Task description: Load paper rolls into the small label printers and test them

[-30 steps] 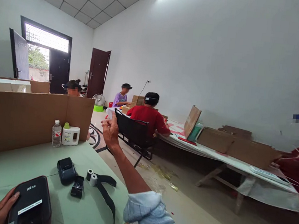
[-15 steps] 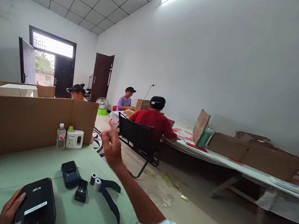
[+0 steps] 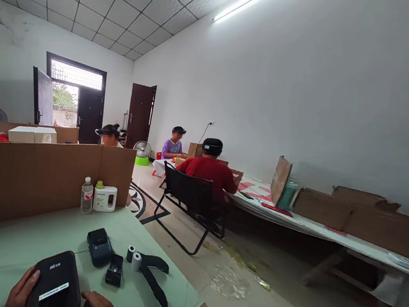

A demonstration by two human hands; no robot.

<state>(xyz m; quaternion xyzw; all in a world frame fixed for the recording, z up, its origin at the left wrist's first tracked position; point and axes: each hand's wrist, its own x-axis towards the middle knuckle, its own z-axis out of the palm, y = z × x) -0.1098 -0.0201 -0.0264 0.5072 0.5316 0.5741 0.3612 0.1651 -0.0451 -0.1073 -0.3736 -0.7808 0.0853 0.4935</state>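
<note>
A black label printer sits on the pale green table at the bottom of the view. My left hand lies against its left side with fingers curled on it. My right hand rests at its right side, fingers bent against the casing. Just beyond lie a smaller dark printer, a small black part, two small paper rolls and a black strap.
A cardboard screen backs the table, with a water bottle and a white jug before it. Three people sit farther off; one in red on a black chair at a long table with cardboard pieces.
My right hand, raised in the air a second ago, has come down onto the right side of the black printer. The view has tilted up and leftward slightly.
</note>
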